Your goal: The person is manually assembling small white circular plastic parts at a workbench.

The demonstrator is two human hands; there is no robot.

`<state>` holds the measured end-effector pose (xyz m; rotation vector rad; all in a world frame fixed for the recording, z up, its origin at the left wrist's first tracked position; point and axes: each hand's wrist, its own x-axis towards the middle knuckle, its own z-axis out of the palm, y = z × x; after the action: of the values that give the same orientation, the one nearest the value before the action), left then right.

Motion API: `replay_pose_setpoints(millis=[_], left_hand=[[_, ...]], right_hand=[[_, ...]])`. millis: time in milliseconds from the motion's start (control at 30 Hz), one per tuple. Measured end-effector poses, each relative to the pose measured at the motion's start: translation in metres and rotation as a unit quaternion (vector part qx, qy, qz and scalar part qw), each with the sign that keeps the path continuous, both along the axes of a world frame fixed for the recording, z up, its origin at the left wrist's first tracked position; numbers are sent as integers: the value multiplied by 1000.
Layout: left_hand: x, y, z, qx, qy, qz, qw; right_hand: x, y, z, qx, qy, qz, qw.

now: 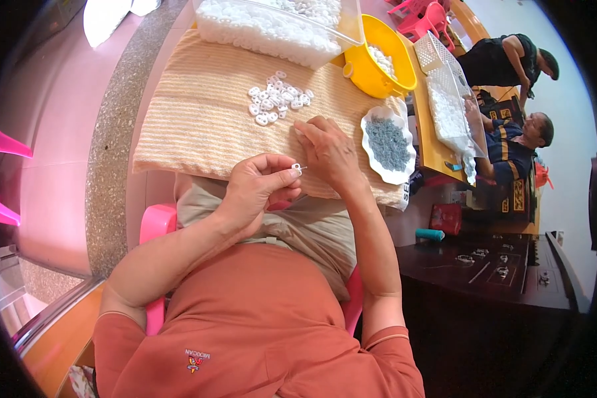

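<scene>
My left hand [262, 182] pinches a small white plastic piece [296, 167] with holes between thumb and forefinger. A thin pin-like bit sticks out of its right side. Close by on the right, my right hand [328, 149] is bent over the striped towel [199, 106], its fingers curled and drawn together. Whatever they may hold is hidden. Beyond both hands lies a loose pile of similar white pieces [278, 98]. To the right of my right hand stands a white scalloped dish [408, 159] full of small grey-blue parts [386, 142].
At the far edge stands a clear bin [351, 26] of white pieces, beside a yellow basin [371, 36] holding more. Two people [504, 63] [521, 142] are at a table on the right with a tray of white parts [447, 109]. A pink stool [0, 176] is at far left.
</scene>
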<state>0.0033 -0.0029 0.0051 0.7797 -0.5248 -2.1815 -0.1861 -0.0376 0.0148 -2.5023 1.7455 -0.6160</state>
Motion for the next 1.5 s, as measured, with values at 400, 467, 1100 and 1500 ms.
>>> replay_pose_setpoints(millis=[400, 467, 1100, 1500], left_hand=[[-1, 0, -1, -6, -1, 0, 1000], [-1, 0, -2, -8, -1, 1, 1000], [1, -4, -3, 23, 0, 5, 1000], [3, -7, -5, 43, -4, -4, 999]], right_hand=[[-2, 2, -2, 21, -55, -32, 998], [-3, 2, -1, 24, -48, -29, 998], [-20, 25, 7, 204, -280, -56, 936], [-27, 37, -8, 305, -516, -35, 800]])
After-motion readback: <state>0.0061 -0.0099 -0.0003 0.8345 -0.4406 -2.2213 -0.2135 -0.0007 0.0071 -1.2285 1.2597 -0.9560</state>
